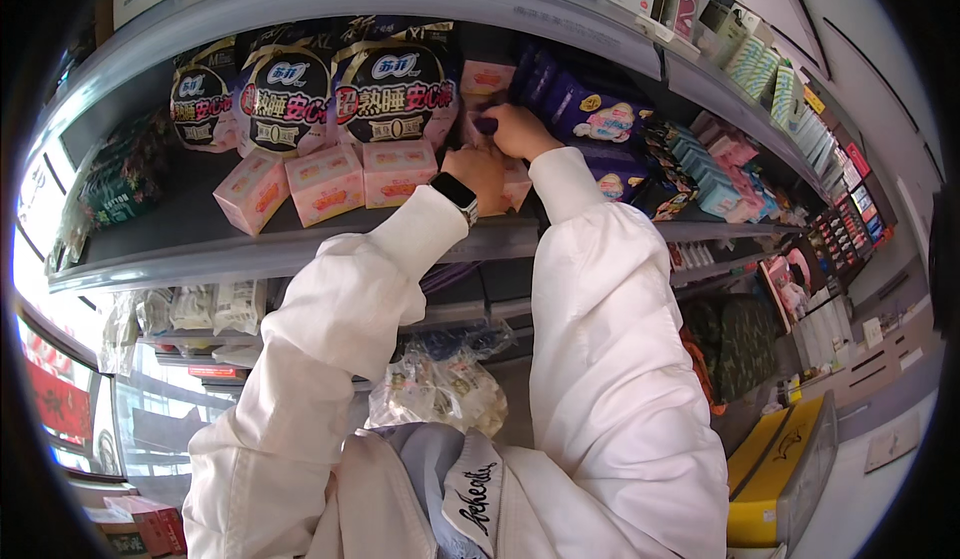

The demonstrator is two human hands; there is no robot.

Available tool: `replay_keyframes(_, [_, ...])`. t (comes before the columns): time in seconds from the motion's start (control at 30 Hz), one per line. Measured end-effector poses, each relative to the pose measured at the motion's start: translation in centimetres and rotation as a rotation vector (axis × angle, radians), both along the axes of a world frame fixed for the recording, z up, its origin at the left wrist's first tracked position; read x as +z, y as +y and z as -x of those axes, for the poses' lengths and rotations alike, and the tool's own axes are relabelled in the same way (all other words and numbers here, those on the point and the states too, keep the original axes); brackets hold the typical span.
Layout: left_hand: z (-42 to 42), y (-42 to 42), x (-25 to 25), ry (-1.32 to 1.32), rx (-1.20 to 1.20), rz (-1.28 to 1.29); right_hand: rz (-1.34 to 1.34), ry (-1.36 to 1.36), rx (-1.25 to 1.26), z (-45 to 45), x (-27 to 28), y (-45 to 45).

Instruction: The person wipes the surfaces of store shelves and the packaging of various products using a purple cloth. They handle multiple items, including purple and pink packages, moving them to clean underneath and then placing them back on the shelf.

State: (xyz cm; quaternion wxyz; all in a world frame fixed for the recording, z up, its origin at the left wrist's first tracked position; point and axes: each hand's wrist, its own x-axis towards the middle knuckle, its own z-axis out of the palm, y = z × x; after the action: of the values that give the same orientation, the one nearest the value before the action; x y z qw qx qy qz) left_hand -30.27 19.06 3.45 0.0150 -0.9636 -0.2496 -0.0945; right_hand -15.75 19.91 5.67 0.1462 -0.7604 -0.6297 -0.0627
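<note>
My left hand [480, 176], with a watch on its wrist, reaches in among small pink boxes on the shelf, and its fingers are mostly hidden. Right beside it, my right hand [519, 132] has its fingers closed around a small dark purple item [486, 125], too little of which shows to name. A pink box [516, 184] shows partly behind my left hand. Another pink box [487, 77] stands farther back. Left of my hands, a row of pink boxes [399, 172] lines the shelf front, before black Sofy packs [397, 86] standing upright.
Purple packs [600, 120] are stacked at right, close to my right hand. The shelf above has a curved-looking front edge [420, 5] over my hands. Below hangs a clear plastic bag [439, 394] near my body. A yellow case [780, 469] stands at lower right.
</note>
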Motion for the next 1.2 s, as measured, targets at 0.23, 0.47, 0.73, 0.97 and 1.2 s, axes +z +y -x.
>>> replay_keyframes(0.23, [0.7, -1.3, -1.3, -0.16, 0.137, -0.146, -0.143, 0.058, -0.004, -1.0, -0.9, -1.3])
replay_keyframes(0.47, [2.2, -1.5, -2.2, -0.23, -0.012, -0.063, -0.118, 0.151, 0.3, 0.4, 0.0, -2.2])
replay_keyframes(0.73, [0.5, 2.3, 1.0, 0.149, -0.194, 0.051, -0.257, 0.197, 0.083, 0.2, 2.5, -5.2])
replay_keyframes(0.97, [-1.8, 4.4, 1.5, 0.149, -0.189, 0.025, -0.54, 0.274, 0.122, 1.2, 5.5, -9.5])
replay_keyframes(1.2, [-4.2, 3.2, 5.5, 0.235, -0.272, -0.091, -0.725, 0.329, 0.099, 0.8, 3.4, -13.8])
